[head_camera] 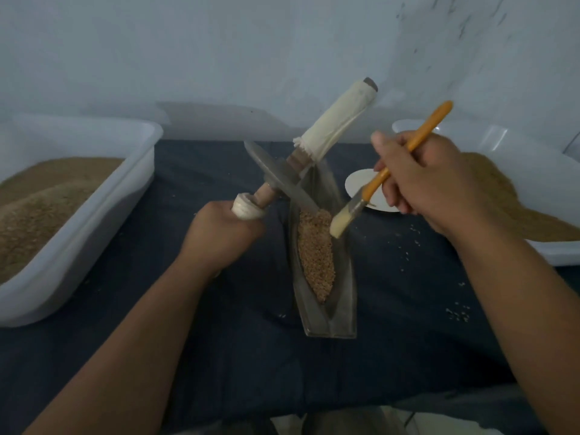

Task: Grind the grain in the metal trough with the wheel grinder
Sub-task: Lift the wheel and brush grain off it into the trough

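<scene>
Grain (315, 255) sits heaped in the metal trough (342, 309), a long boat-shaped channel standing lengthwise on the dark-clothed desk (251, 356). Its near end is bare and grey, and the tan kernels are piled from the middle toward the far end.

Left of the trough, the left hand (219, 237) is clenched round the near, cloth-wrapped handle of the wheel grinder (282, 180). The flat metal disc is tilted, its lower edge down at the far end of the heap; whether it touches the trough's metal I can't tell. The grinder's other handle, wrapped in pale cloth, juts up and away beyond the trough.

Right of the trough, the right hand (430, 180) grips a brush (373, 185) by its orange handle, pale bristles pointing down at the trough's right rim, just beside the grain. Loose kernels (458, 313) dot the cloth to the right.

Beyond the brush, right of the trough's far end, lies a small white plate (357, 183), partly hidden by that hand.

Well left of the trough, a white tub (94, 211) holds a tan mound, too blurred to say if it is whole or ground, and the frame edge cuts it off. Well right, a second white tub (552, 255) holds a similar tan heap and is also cut off.
</scene>
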Demonstrator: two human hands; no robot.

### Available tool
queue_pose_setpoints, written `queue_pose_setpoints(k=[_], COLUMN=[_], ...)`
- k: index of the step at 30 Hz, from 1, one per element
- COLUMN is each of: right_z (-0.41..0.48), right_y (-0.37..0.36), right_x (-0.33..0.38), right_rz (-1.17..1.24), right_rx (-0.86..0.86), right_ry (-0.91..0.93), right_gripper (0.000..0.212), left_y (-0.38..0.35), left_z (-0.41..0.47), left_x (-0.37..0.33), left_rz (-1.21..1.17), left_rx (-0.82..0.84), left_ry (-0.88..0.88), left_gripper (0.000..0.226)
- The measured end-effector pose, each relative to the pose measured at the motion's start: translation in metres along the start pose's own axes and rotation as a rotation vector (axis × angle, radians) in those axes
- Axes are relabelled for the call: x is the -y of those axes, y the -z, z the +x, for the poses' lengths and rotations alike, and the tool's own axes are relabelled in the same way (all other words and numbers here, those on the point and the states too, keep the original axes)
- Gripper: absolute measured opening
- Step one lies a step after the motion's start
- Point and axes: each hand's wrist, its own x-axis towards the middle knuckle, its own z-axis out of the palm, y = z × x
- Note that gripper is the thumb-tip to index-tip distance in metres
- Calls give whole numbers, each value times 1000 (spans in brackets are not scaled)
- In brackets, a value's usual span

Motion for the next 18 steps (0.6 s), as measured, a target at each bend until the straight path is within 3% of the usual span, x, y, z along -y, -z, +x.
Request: queue_pose_setpoints(k=[7, 11, 14, 18], right_z=[-26, -22, -16, -21], right_y=[-28, -35, -27, -26], right_x=[-11, -12, -7, -1], right_rz=[19, -171, -113, -27], right_rx=[392, 310, 226, 382], right_ry=[-58, 103, 126, 109], right_gripper=[41, 41, 39, 37], left_y=[0, 0, 1, 0], left_z=[1, 1, 1, 3], left_x=[-1, -2, -2, 0], left_rz=[19, 10, 18, 39], left_rx=[-14, -18, -16, -25], left_ry=[3, 10, 7, 5], left_gripper=[27, 31, 33, 26])
